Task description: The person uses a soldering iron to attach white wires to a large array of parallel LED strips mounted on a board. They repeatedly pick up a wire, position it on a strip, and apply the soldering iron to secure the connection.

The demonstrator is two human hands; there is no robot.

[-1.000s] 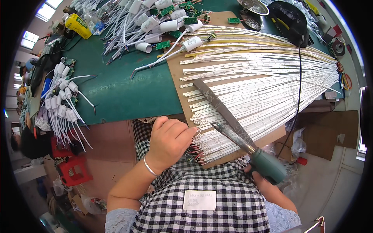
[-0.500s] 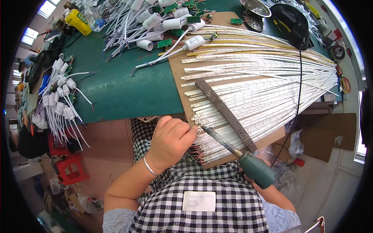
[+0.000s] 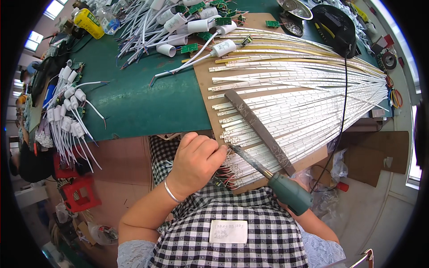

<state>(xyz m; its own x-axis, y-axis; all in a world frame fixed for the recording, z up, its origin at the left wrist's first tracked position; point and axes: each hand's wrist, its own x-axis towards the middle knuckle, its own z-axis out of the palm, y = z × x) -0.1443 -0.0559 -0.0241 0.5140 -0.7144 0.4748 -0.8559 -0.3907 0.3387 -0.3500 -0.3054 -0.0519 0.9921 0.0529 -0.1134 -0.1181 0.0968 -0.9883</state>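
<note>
My right hand [image 3: 283, 205], mostly hidden behind the tool, grips the green handle of a soldering iron [image 3: 289, 193]. The iron slants up to the left, its tip close to the near-left ends of a fan of white LED strips [image 3: 295, 111]. My left hand [image 3: 199, 161] is closed beside that tip, thumb and forefinger pinched together at the strip ends; whatever they hold is too small or hidden. Red and white wires [image 3: 229, 176] lie just below these fingers. Across the strips rests a dark flat bar [image 3: 260, 131], and beneath them is a brown board [image 3: 205, 91].
White lamp caps [image 3: 196, 27] with cables and green circuit boards are heaped at the back of the green table [image 3: 152, 109]. More capped cables [image 3: 67, 120] hang over its left edge. A black cap [image 3: 333, 29] and metal dishes [image 3: 295, 9] stand far right. A black cord [image 3: 345, 98] crosses the strips.
The soldering iron and my right hand have shifted slightly left and up, bringing the tip nearer my left fingers. My left hand stays almost still.
</note>
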